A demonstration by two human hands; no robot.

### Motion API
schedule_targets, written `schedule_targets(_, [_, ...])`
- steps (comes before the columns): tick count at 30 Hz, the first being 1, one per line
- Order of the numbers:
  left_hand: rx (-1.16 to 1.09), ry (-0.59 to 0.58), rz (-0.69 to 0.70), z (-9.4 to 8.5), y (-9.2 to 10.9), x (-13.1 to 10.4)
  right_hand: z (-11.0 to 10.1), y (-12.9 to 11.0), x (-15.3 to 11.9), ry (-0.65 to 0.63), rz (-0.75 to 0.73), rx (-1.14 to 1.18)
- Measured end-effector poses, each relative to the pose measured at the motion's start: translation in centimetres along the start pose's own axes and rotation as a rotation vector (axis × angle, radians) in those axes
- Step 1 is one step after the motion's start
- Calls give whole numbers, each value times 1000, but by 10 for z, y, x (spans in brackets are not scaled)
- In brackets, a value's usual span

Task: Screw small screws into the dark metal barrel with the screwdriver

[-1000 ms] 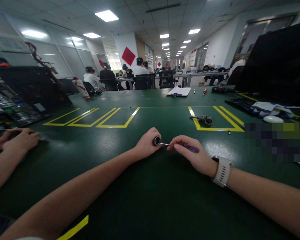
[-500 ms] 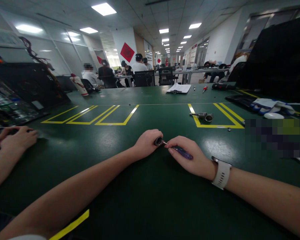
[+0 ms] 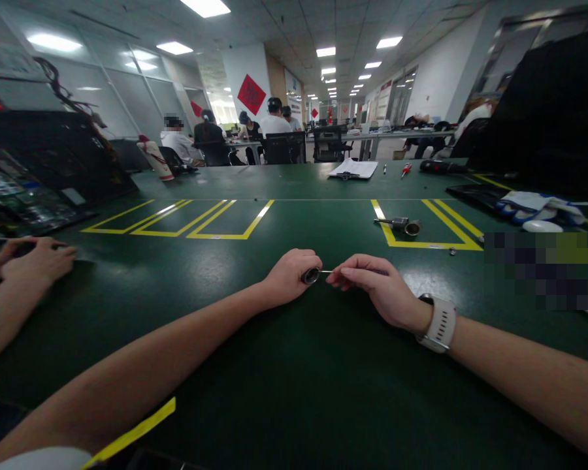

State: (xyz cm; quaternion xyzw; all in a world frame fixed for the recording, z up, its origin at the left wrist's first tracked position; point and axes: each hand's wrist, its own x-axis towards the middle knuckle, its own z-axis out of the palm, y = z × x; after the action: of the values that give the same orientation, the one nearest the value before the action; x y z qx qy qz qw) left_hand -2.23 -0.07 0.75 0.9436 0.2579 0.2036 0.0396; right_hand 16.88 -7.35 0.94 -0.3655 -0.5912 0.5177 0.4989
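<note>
My left hand [image 3: 293,277] is wrapped round a metal part whose dark round end [image 3: 310,276] shows at the fingertips. On its right, my right hand [image 3: 372,281] grips a screwdriver with a purple handle [image 3: 376,271], mostly covered by the fingers. The thin shaft [image 3: 326,271] points left and reaches the metal part; the contact itself is too small to make out. A second metal part [image 3: 406,226] with a round open end and a thin rod lies across the yellow tape at the right.
Another person's hands [image 3: 39,264] rest at the left edge. A tiny piece [image 3: 452,251] lies by the right tape. Farther back are a clipboard [image 3: 353,170], a red tool [image 3: 406,170] and gloves [image 3: 539,207]. The green table [image 3: 294,385] carries yellow tape outlines.
My right hand has turned, and the screwdriver has swung from a slant to nearly level, its handle now mostly behind the fingers. My left hand still holds the metal part.
</note>
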Motion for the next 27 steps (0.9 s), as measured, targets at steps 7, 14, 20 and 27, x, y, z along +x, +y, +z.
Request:
schedule_targets(7, [-73, -9, -28, 3, -1, 2, 3, -2, -5, 21, -124, -239])
schedule_targets(14, [113, -39, 10, 2, 3, 1, 5, -5, -7, 2, -112, -341])
schedule_targets(20, [-35, -19, -44, 3, -1, 2, -4, 3, 4, 4, 117, 117])
schedule_targets(27, [52, -28, -26, 3, 1, 2, 1, 1, 0, 8, -18, -104])
